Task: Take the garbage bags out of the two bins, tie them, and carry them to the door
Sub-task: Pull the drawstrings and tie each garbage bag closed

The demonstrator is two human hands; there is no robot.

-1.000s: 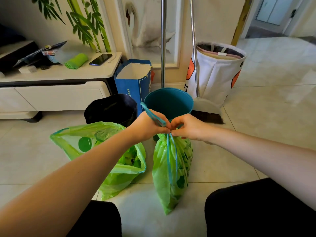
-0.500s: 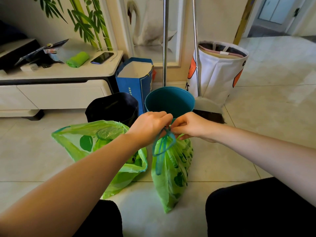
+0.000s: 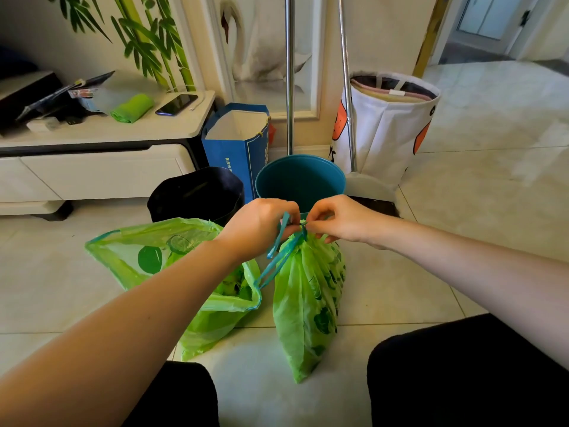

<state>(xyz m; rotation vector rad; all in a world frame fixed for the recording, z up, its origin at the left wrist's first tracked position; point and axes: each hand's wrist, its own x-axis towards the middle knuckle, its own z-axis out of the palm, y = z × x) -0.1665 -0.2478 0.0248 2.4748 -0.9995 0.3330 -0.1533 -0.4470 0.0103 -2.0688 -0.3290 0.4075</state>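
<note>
Two green garbage bags lie on the tiled floor in front of me. The right bag stands gathered at its neck, with blue drawstrings looping down from it. My left hand pinches one drawstring end and my right hand pinches the knot at the bag's neck. The left bag sits slumped with its mouth wide open, untouched. Behind them stand a black bin and a teal bin, both without bags.
A blue paper bag and a white fabric hamper stand against the wall, with two metal poles and a broom head behind the teal bin. A low white cabinet is at the left. A doorway opens at the far right.
The drawstring went from taut and raised in my left hand to a loose loop hanging beside the bag. Both hands have stayed at the neck of the right bag, working the knot.
</note>
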